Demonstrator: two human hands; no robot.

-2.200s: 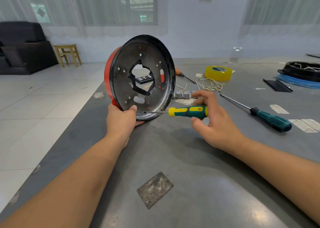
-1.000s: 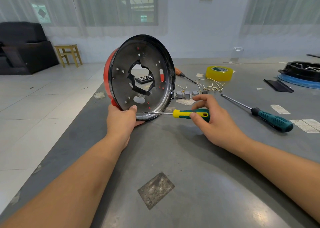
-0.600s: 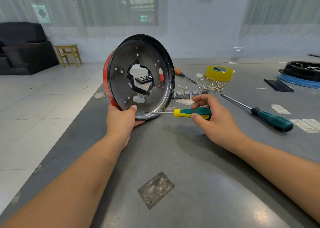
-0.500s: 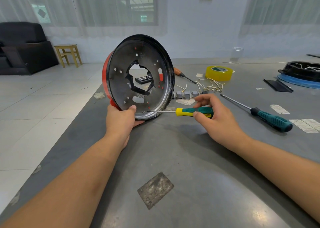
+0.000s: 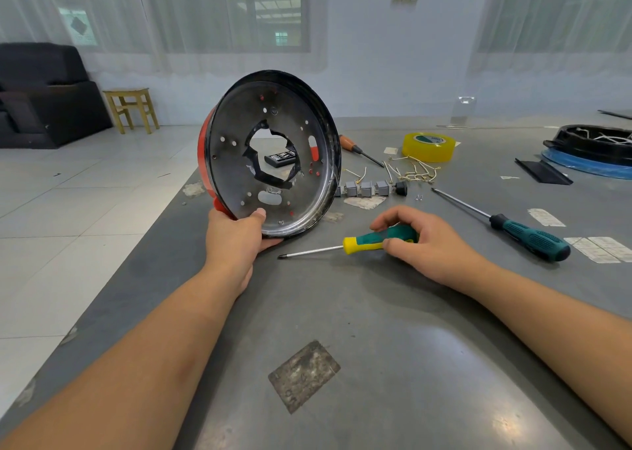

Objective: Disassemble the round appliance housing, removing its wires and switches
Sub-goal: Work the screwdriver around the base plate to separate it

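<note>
Grey switches (image 5: 367, 188), loose wires (image 5: 412, 171) and yellow tape (image 5: 430, 146) lie behind the housing (image 5: 273, 155) my left hand (image 5: 236, 241) grips, while my right hand (image 5: 424, 244), gripping the screwdriver (image 5: 359, 244), has now pulled its tip away from the rim.

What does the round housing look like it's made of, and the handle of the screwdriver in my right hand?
The round housing looks like thin stamped sheet metal: a dull grey inner face with punched holes, a glossy black rim and a red-painted outer wall. The screwdriver handle looks like molded plastic, yellow at the collar, with what may be a green rubbery grip; its shaft looks like bright steel.
</note>
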